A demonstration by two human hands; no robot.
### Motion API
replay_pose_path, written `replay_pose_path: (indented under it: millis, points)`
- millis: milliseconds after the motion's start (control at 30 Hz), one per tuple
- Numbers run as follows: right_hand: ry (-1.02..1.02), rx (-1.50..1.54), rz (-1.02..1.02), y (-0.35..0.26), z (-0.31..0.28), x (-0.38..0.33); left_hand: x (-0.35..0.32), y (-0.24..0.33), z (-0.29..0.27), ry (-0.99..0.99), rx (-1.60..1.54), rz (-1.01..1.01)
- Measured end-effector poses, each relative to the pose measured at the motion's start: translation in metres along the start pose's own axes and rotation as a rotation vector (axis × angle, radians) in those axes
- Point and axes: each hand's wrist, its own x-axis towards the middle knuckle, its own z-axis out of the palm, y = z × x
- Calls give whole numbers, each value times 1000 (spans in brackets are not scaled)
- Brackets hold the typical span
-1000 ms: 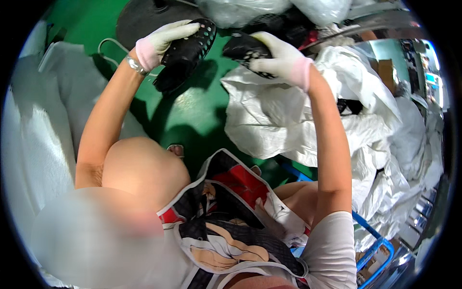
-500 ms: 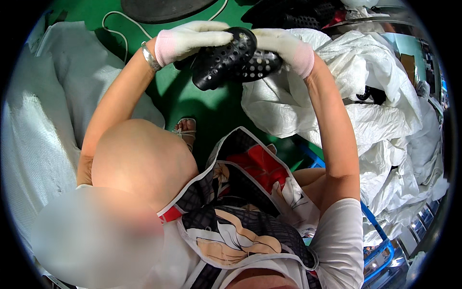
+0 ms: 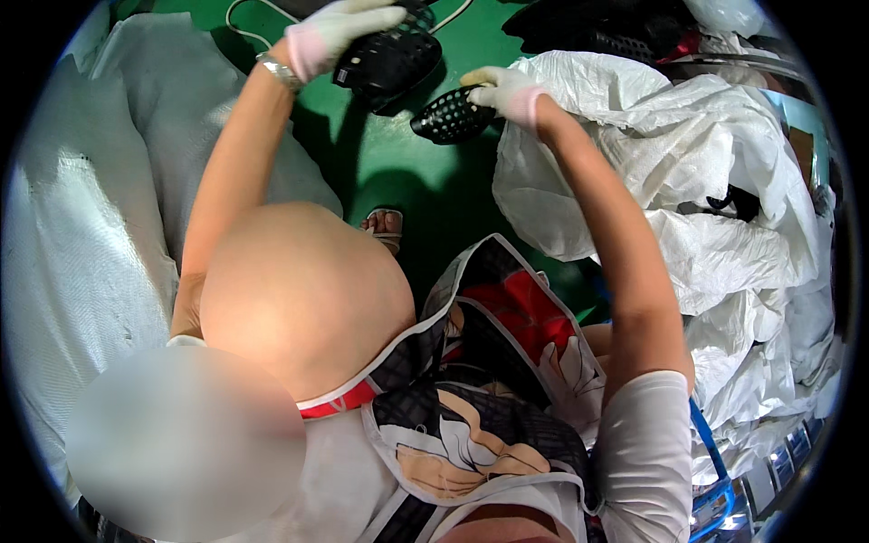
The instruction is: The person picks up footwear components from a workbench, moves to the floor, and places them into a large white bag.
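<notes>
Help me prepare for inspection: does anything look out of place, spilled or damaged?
A white cable lies loose on the green floor near the left hand, possibly a trip hazard. White sacking at right is crumpled, something black showing in its folds. No spill stands out, nor clear damage to the held black perforated pieces.

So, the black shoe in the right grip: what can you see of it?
The black shoe is slightly glossy, and looks like rubber or plastic. Many round holes, showing pale, dot its curved surface. It is seen against the green floor, tilted, its rounded end toward the picture's lower left. The right grip, in a white glove, holds it by the upper-right end, covering part of it. Its opening and inside cannot be made out.
</notes>
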Motion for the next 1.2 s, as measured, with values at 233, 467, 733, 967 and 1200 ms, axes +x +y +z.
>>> replay_pose_path:
  millis: [233, 467, 733, 967, 1200]
  points:
    - [54, 47, 125, 22, 48, 31, 12, -50, 1, 78, 714, 249]
    - [453, -355, 120, 18, 60, 16, 1, -37, 25, 278, 1132, 438]
    - [-10, -616, 71, 11, 49, -3, 6, -61, 46, 123, 1135, 235]
    - [-243, -415, 222, -50, -106, -157, 2, -74, 36, 312, 1104, -4]
    - [324, -980, 880, 101, -217, -269, 2, -54, 55, 381, 1212, -41]
